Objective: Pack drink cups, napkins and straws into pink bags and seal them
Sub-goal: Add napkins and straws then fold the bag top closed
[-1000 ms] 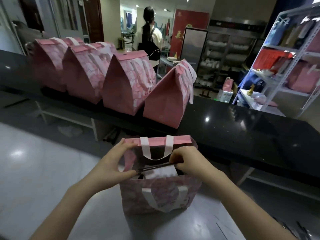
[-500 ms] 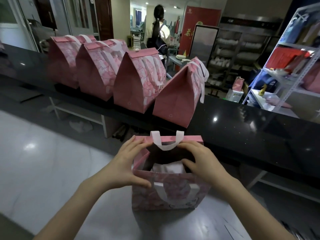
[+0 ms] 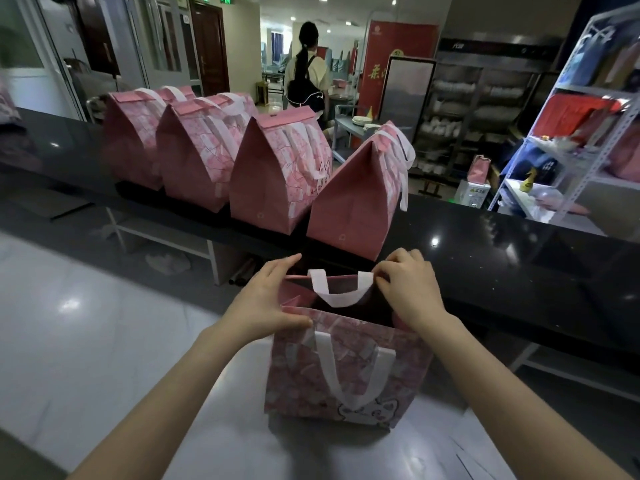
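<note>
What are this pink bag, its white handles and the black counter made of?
The pink bag looks like matte paper or non-woven fabric: crisp folds, no gloss. Its white handles are probably soft, flat fabric tape. The black counter seems to be polished stone; it mirrors lights.

Bare left forearm (image 3: 166,393), bare right forearm (image 3: 502,386), slim left hand (image 3: 266,299), slim right hand (image 3: 408,289)
</note>
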Demonstrator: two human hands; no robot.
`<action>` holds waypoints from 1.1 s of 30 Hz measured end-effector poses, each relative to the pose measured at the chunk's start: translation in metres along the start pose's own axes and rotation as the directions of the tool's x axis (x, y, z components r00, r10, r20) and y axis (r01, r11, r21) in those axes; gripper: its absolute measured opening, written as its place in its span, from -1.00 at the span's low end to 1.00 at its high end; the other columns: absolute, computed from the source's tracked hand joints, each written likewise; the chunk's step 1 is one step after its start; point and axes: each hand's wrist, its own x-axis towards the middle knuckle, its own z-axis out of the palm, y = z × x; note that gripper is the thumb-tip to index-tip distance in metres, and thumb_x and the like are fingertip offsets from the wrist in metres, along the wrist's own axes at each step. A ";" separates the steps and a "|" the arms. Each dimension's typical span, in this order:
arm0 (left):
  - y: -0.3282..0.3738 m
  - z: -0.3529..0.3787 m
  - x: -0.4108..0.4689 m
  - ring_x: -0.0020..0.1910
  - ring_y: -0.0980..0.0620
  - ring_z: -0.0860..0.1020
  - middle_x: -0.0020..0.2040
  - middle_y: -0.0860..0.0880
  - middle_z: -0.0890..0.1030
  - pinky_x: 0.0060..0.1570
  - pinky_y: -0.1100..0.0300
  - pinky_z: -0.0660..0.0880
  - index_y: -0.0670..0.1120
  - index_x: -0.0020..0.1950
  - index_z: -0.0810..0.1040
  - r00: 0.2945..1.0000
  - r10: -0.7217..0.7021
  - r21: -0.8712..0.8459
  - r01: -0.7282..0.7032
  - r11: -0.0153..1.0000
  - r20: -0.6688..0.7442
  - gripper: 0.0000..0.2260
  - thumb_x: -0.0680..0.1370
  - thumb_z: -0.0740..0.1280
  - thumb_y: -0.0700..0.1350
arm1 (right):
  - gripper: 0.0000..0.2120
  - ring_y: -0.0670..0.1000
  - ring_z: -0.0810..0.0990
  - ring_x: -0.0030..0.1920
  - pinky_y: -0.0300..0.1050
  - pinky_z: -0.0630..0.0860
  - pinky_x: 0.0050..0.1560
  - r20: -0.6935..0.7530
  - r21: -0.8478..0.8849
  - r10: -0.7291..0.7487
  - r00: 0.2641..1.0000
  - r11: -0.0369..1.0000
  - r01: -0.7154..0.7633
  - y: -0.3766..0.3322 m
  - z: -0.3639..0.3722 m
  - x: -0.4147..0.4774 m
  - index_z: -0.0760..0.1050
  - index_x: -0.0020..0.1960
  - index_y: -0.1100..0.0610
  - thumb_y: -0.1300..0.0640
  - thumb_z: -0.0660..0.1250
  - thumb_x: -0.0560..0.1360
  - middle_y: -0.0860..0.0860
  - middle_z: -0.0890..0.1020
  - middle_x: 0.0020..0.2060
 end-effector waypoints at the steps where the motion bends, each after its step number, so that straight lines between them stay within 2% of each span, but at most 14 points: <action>1: 0.000 0.000 0.000 0.28 0.14 0.36 0.32 0.18 0.40 0.21 0.15 0.39 0.29 0.49 0.11 1.000 -0.007 0.021 0.007 1.000 -0.005 -0.02 0.17 0.53 0.25 | -0.80 0.06 0.44 0.09 0.01 0.42 0.12 0.064 0.084 0.000 0.998 0.996 -0.005 0.001 -0.003 -0.001 0.64 0.05 -0.02 0.12 0.25 0.55 -0.01 0.58 0.05; 4: -0.001 0.005 -0.005 0.10 0.14 0.45 0.07 0.24 0.53 0.04 0.15 0.47 0.25 0.44 0.23 0.998 0.020 0.100 -0.014 0.995 -0.059 -0.16 0.22 0.51 0.21 | -0.80 -0.01 0.51 0.06 0.01 0.48 0.11 0.131 0.260 -0.018 0.991 0.966 -0.017 0.010 -0.011 -0.016 0.63 0.02 -0.06 0.15 0.26 0.54 -0.08 0.62 -0.02; 7: -0.002 0.014 -0.015 -0.02 0.20 0.51 -0.09 0.25 0.55 -0.08 0.14 0.52 0.24 0.29 0.39 0.989 0.012 0.065 -0.002 0.998 -0.149 -0.40 0.31 0.52 0.01 | -0.81 -0.05 0.54 0.03 0.00 0.50 0.11 0.137 0.330 -0.030 0.990 0.944 -0.017 0.020 -0.016 -0.034 0.62 0.03 -0.06 0.16 0.29 0.54 -0.11 0.62 -0.08; 10: 0.001 0.024 -0.020 -0.12 0.22 0.53 -0.15 0.21 0.55 -0.17 0.16 0.55 0.19 0.11 0.50 0.981 0.016 0.049 -0.007 0.999 -0.191 -0.56 0.33 0.51 -0.13 | -0.81 -0.12 0.52 0.01 -0.08 0.49 0.10 0.160 0.349 -0.069 0.985 0.937 0.009 0.025 -0.018 -0.046 0.63 0.05 -0.07 0.15 0.31 0.54 -0.17 0.61 -0.07; 12: 0.003 0.029 -0.021 -0.14 0.21 0.53 -0.14 0.20 0.54 -0.20 0.19 0.54 0.16 0.01 0.53 0.976 0.020 0.036 -0.013 0.999 -0.219 -0.64 0.34 0.50 -0.20 | -0.84 -0.18 0.48 -0.02 -0.14 0.48 0.07 0.176 0.340 -0.101 0.979 0.940 0.036 0.026 -0.019 -0.053 0.61 0.07 -0.11 0.06 0.33 0.54 -0.24 0.57 -0.07; 14: 0.002 0.031 -0.021 -0.15 0.18 0.53 -0.14 0.20 0.55 -0.21 0.13 0.55 0.12 -0.06 0.54 0.971 0.009 0.026 -0.003 1.000 -0.240 -0.69 0.35 0.48 -0.23 | -0.77 -0.22 0.43 0.00 -0.19 0.46 0.06 0.233 0.311 -0.143 0.962 0.948 0.066 0.027 -0.020 -0.061 0.56 0.15 -0.16 -0.07 0.37 0.49 -0.29 0.52 -0.02; 16: 0.000 0.032 -0.021 -0.15 0.15 0.53 -0.14 0.19 0.55 -0.21 0.05 0.55 0.09 -0.09 0.53 0.968 0.009 0.035 0.000 0.999 -0.252 -0.71 0.36 0.47 -0.26 | -0.55 -0.22 0.36 0.07 -0.23 0.40 0.11 0.303 0.270 -0.184 0.935 0.958 0.101 0.030 -0.018 -0.071 0.47 0.26 -0.18 -0.15 0.43 0.39 -0.29 0.46 0.08; 18: -0.001 0.033 -0.020 -0.18 0.14 0.53 -0.18 0.17 0.55 -0.24 0.03 0.55 0.09 -0.13 0.49 0.964 0.011 0.038 -0.001 0.999 -0.264 -0.70 0.36 0.47 -0.27 | -0.44 -0.19 0.32 0.14 -0.24 0.35 0.17 0.296 0.236 -0.206 0.933 0.962 0.138 0.031 -0.011 -0.078 0.39 0.32 -0.17 -0.08 0.45 0.36 -0.27 0.42 0.16; 21: -0.002 0.034 -0.019 -0.20 0.12 0.53 -0.20 0.14 0.55 -0.23 -0.02 0.55 0.08 -0.18 0.46 0.965 0.017 0.015 -0.013 1.000 -0.261 -0.69 0.36 0.47 -0.29 | -0.55 -0.16 0.36 0.14 -0.25 0.39 0.13 0.183 0.269 -0.153 0.971 0.958 0.100 0.029 0.001 -0.082 0.40 0.25 -0.10 0.15 0.41 0.43 -0.23 0.45 0.13; 24: -0.007 0.030 -0.017 -0.16 0.11 0.55 -0.20 0.15 0.57 -0.17 -0.04 0.56 0.09 -0.20 0.48 0.971 -0.014 -0.031 0.007 1.000 -0.238 -0.69 0.35 0.47 -0.30 | -0.67 -0.13 0.42 0.06 -0.22 0.45 0.00 0.120 0.248 -0.090 0.989 0.967 0.058 0.026 0.009 -0.080 0.41 0.13 -0.05 0.24 0.36 0.45 -0.18 0.49 0.01; 26: -0.011 0.024 -0.017 -0.10 0.16 0.56 -0.17 0.19 0.59 -0.12 0.04 0.56 0.13 -0.19 0.52 0.980 -0.011 -0.042 0.003 0.999 -0.201 -0.67 0.34 0.48 -0.29 | -0.71 -0.10 0.44 0.04 -0.16 0.48 -0.01 0.105 0.225 -0.076 0.992 0.973 0.051 0.028 0.013 -0.080 0.42 0.07 -0.02 0.25 0.36 0.44 -0.16 0.50 -0.03; 29: -0.018 0.014 -0.018 -0.01 0.25 0.54 -0.11 0.21 0.63 -0.04 0.29 0.48 0.18 -0.12 0.58 0.988 0.029 -0.046 -0.036 0.998 -0.154 -0.62 0.36 0.48 -0.32 | -0.74 -0.09 0.47 0.01 -0.14 0.50 -0.01 0.086 0.249 -0.035 0.996 0.969 0.013 0.032 0.020 -0.082 0.44 0.04 0.01 0.29 0.35 0.44 -0.14 0.50 -0.05; 31: -0.021 0.011 -0.019 -0.01 0.25 0.56 -0.11 0.21 0.64 -0.09 0.40 0.44 0.15 -0.13 0.58 0.987 0.052 -0.045 -0.059 0.997 -0.152 -0.63 0.37 0.45 -0.34 | -0.77 -0.08 0.49 -0.01 -0.16 0.51 -0.04 0.065 0.246 -0.041 0.997 0.969 0.024 0.032 0.023 -0.083 0.47 0.03 0.03 0.30 0.35 0.46 -0.11 0.52 -0.05; 33: -0.022 0.013 -0.021 -0.04 0.23 0.57 -0.13 0.19 0.64 -0.18 0.43 0.45 0.14 -0.20 0.53 0.983 0.090 -0.014 -0.094 0.996 -0.162 -0.62 0.38 0.41 -0.38 | -0.82 -0.06 0.51 -0.02 -0.17 0.52 -0.06 0.035 0.234 -0.080 0.996 0.970 0.070 0.031 0.026 -0.084 0.51 0.01 0.08 0.30 0.35 0.46 -0.06 0.56 -0.06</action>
